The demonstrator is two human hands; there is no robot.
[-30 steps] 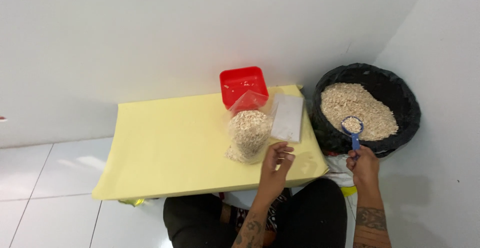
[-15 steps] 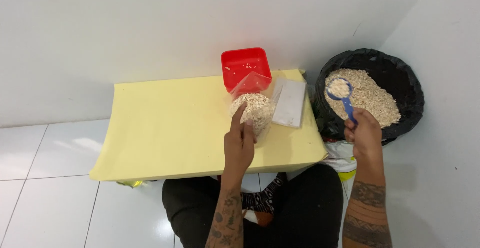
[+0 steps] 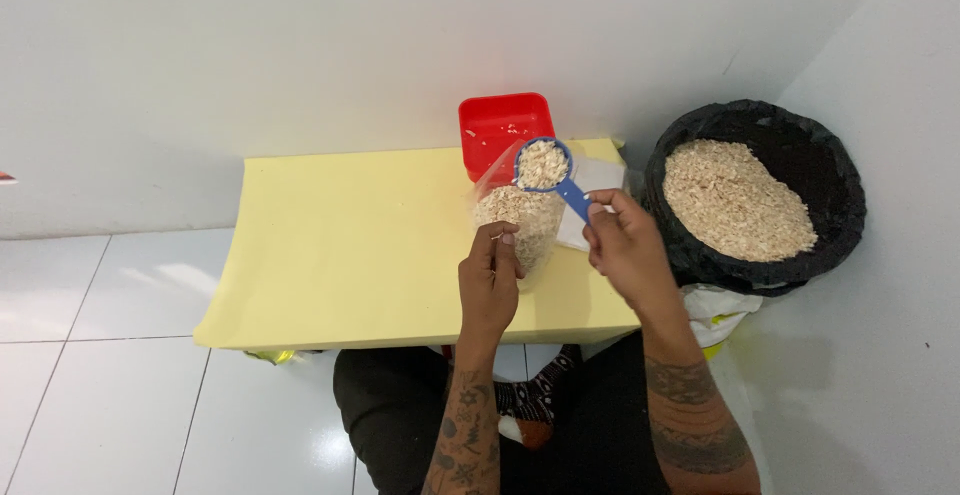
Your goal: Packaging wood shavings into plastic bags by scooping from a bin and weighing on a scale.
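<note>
Two hands work over a yellow bench [image 3: 350,245] in the head view. The left hand [image 3: 489,280] pinches the near edge of a clear bag [image 3: 515,220] that stands on the bench, partly filled with pale flakes. The right hand [image 3: 622,245] is closed on the handle of a blue scoop [image 3: 545,167], thumb and fingers gripping its end. The scoop's bowl is heaped with the same flakes and hangs just above the bag's open mouth, tilted slightly toward it. Just behind the bag stands a red tub [image 3: 503,127] at the bench's far edge, a few flakes scattered inside. A white sheet [image 3: 600,180] lies beside the bag, partly hidden by the right hand. To the right of the bench stands a black basin [image 3: 835,190] full of flakes, resting on a white sack [image 3: 715,310]. The floor is white tile.
</note>
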